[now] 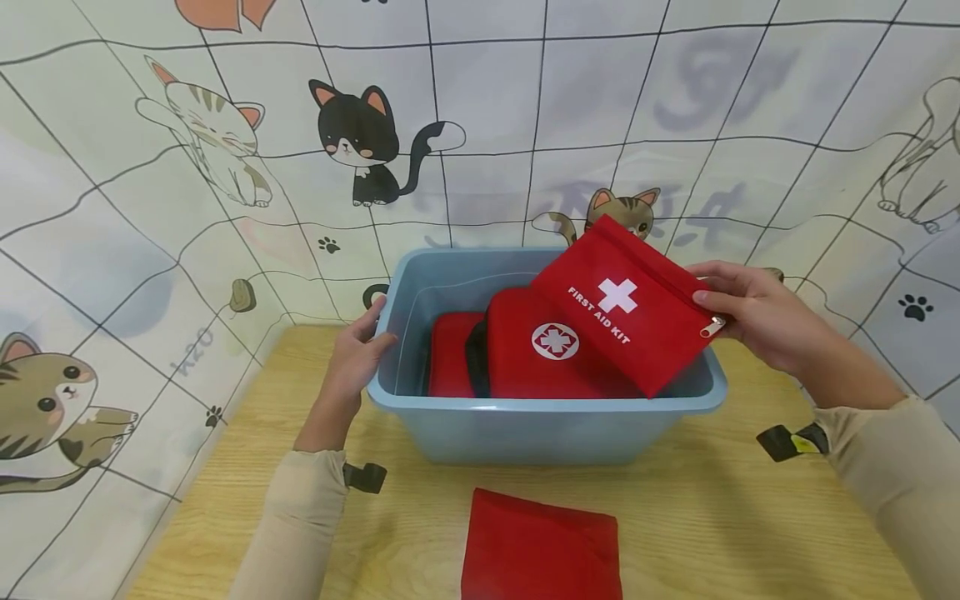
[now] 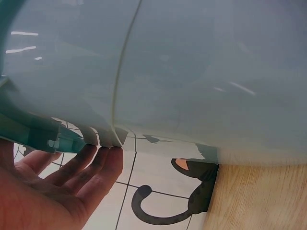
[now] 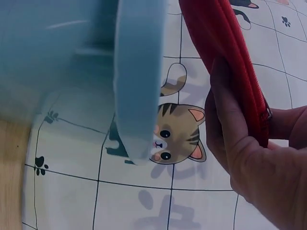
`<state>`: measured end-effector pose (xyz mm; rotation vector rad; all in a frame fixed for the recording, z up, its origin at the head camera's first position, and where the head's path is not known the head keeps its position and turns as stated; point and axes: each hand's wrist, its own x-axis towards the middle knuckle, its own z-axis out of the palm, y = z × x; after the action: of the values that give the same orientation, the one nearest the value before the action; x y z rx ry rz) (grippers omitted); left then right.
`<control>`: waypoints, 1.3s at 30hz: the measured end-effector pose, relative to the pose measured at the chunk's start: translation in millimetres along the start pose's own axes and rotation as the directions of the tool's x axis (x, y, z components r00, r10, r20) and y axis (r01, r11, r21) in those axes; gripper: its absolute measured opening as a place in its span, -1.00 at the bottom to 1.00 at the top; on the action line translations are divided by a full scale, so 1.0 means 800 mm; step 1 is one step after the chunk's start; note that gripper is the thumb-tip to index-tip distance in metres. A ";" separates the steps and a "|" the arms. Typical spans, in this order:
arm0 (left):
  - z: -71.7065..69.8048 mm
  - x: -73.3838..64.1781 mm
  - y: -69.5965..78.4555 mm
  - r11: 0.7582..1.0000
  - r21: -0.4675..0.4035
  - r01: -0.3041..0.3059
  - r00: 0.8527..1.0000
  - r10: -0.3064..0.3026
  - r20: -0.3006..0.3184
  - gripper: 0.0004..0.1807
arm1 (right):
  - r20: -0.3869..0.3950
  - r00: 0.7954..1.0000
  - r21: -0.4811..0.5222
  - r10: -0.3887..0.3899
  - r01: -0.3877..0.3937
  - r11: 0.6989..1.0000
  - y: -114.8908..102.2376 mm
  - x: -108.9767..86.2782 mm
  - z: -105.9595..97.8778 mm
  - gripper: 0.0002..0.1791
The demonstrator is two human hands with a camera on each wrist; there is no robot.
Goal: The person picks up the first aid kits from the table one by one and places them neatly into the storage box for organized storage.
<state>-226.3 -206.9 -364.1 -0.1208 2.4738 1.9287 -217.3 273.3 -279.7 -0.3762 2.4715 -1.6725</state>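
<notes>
My right hand (image 1: 757,312) pinches the right end of a flat red zip pouch (image 1: 577,308) printed FIRST AID KIT with a white cross. Its thumb lies on the front, beside the zip pull. The pouch is tilted above the right side of a light blue plastic bin (image 1: 525,433). In the right wrist view, fingers (image 3: 232,112) press the pouch's back. With the thumb at the rim and the fingers against the outer wall, my left hand (image 1: 352,358) holds the bin's left side. Inside the bin lies a red first-aid bag (image 1: 517,350) with a round white emblem, partly hidden by the pouch.
Another red item (image 1: 453,354) is in the bin's left part, beside a black strap (image 1: 477,358). On the wooden table (image 1: 390,533) in front, a red fabric piece (image 1: 542,550) is cut off by the view's lower edge. A cat-print sheet (image 1: 487,108) stands behind.
</notes>
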 end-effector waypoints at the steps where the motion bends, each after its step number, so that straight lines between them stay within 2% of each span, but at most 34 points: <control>1: 0.000 0.000 0.000 1.000 -0.001 -0.002 1.000 0.002 0.000 -0.29 | -0.006 1.000 0.006 0.006 -0.006 1.000 0.001 0.001 0.002 -0.64; 9: 0.001 0.001 -0.001 1.000 -0.006 -0.009 1.000 0.009 -0.004 -0.29 | -0.035 0.995 0.072 0.095 -0.093 0.993 0.005 0.008 0.019 -0.60; 16: 0.000 0.002 -0.002 1.000 0.003 -0.002 1.000 0.002 -0.003 -0.29 | -0.060 0.987 0.086 0.149 -0.144 0.986 0.005 0.014 0.031 -0.38; 24: 0.001 0.003 -0.002 1.000 0.008 -0.001 1.000 0.001 -0.004 -0.29 | -0.068 0.977 0.142 0.201 -0.190 0.972 0.005 0.018 0.041 -0.37; 27: 0.001 0.003 -0.003 1.000 0.004 0.001 1.000 -0.001 -0.002 -0.29 | -0.089 0.975 0.062 0.202 -0.197 0.978 0.003 0.015 0.047 -0.33; 29: 0.001 0.003 -0.003 1.000 0.005 0.004 1.000 -0.004 -0.001 -0.29 | -0.106 0.979 -0.036 0.172 -0.177 0.984 0.001 0.012 0.050 -0.30; 32: 0.001 0.003 -0.002 1.000 0.001 0.002 1.000 -0.002 -0.001 -0.29 | -0.134 0.985 -0.178 0.111 -0.134 0.975 -0.002 0.009 0.055 -0.28; 35: 0.001 0.003 -0.002 1.000 -0.003 -0.003 1.000 0.003 -0.001 -0.29 | -0.133 0.989 -0.235 0.067 -0.097 0.967 -0.005 0.007 0.058 -0.27; 39: 0.001 0.002 -0.001 1.000 -0.010 -0.002 1.000 0.002 0.001 -0.28 | -0.126 0.991 -0.254 0.046 -0.077 0.964 -0.006 0.004 0.059 -0.27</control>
<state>-228.0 -206.6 -365.2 -0.1168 2.4653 1.9413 -207.9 228.7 -293.0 -0.2286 2.7678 -1.3902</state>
